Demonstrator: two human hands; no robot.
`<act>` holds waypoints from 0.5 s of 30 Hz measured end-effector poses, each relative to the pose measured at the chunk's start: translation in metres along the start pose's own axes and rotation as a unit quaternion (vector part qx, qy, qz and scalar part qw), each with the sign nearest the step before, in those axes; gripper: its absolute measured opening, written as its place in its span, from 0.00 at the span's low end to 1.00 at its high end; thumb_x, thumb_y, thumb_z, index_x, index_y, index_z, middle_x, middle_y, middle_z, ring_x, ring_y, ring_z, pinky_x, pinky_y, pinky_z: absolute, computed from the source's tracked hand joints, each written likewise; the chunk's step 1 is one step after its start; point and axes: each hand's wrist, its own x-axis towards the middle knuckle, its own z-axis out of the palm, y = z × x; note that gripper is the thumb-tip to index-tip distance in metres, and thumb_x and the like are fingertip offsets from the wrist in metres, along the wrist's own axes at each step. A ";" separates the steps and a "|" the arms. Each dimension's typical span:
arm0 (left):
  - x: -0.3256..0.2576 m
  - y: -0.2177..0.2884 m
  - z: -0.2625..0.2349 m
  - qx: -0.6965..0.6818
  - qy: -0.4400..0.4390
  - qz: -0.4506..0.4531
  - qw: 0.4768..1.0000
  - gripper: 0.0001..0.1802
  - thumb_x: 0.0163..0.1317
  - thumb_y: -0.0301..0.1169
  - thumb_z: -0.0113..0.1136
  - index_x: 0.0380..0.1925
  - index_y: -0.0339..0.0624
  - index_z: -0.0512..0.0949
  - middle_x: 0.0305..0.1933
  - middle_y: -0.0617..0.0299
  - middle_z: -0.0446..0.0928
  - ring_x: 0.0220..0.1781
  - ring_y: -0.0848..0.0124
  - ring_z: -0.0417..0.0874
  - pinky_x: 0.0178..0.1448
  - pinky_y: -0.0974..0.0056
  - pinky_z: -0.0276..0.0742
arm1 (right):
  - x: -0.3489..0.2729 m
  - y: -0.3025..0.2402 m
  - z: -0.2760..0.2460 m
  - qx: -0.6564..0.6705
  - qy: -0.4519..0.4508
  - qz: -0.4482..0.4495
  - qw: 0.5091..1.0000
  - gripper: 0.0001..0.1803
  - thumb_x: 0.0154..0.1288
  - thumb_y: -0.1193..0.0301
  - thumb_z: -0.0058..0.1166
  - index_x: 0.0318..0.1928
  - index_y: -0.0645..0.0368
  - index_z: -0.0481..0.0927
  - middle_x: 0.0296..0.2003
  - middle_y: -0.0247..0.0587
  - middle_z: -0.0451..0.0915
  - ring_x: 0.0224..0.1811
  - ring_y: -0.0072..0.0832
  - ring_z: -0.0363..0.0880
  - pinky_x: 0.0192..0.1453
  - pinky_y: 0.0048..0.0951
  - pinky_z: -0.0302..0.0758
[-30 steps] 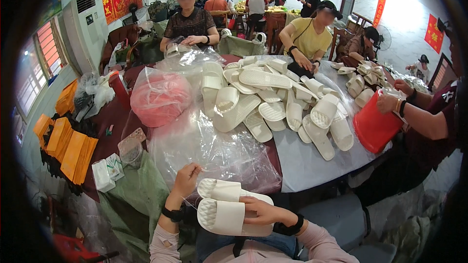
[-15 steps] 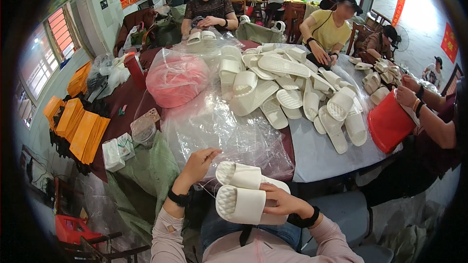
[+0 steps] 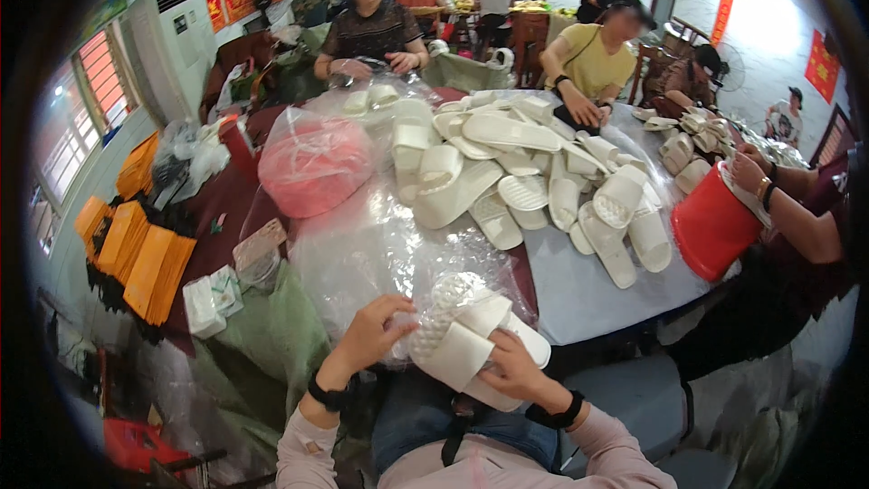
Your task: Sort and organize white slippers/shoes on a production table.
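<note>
A pair of white slippers (image 3: 457, 353) with quilted footbeds and broad straps is tilted up over my lap at the table's near edge. My right hand (image 3: 514, 368) grips the pair from the right, its fingers tucked in by the straps. Just left of the slippers' toes is my left hand (image 3: 373, 333), its fingers bent but apart; I cannot tell whether it touches them. Beneath and beyond the toes lies a stack of clear plastic bags (image 3: 362, 254) on the table. A large heap of loose white slippers (image 3: 511, 131) spreads over the table beyond.
A pink bundle in clear plastic (image 3: 312, 163) sits left of the heap. Orange packets (image 3: 149, 263), a white tissue pack (image 3: 213, 301) and a green sack (image 3: 262, 335) are at the left. A co-worker holds a red bucket (image 3: 715, 226) at the right; others sit across the table.
The slippers have moved forward and turned, toes now pointing up over the plastic bags. My left hand has come slightly nearer to the toes. The view has shifted a little.
</note>
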 end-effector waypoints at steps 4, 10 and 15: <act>-0.006 0.021 0.020 0.001 -0.055 -0.014 0.998 0.13 0.58 0.30 0.60 0.44 0.40 0.78 0.51 0.56 0.77 0.37 0.68 0.78 0.41 0.66 0.74 | 0.000 -0.004 0.018 -0.094 0.008 -0.043 0.995 0.20 0.50 0.69 0.61 0.45 0.60 0.74 0.47 0.48 0.71 0.54 0.45 0.69 0.62 0.46 0.62; -0.011 0.028 0.053 0.283 0.050 0.157 0.945 0.17 0.54 0.26 0.58 0.46 0.39 0.77 0.49 0.54 0.77 0.42 0.55 0.76 0.48 0.56 0.74 | 0.007 -0.018 0.027 -0.132 0.048 0.005 0.990 0.20 0.51 0.67 0.62 0.44 0.61 0.75 0.46 0.52 0.72 0.52 0.48 0.70 0.61 0.48 0.62; -0.006 0.045 0.065 0.311 0.094 0.182 0.928 0.20 0.50 0.27 0.58 0.47 0.41 0.78 0.49 0.56 0.77 0.38 0.60 0.75 0.42 0.60 0.74 | 0.012 -0.013 0.037 -0.150 0.085 0.027 0.985 0.21 0.50 0.66 0.61 0.44 0.61 0.75 0.46 0.54 0.72 0.51 0.50 0.70 0.61 0.48 0.61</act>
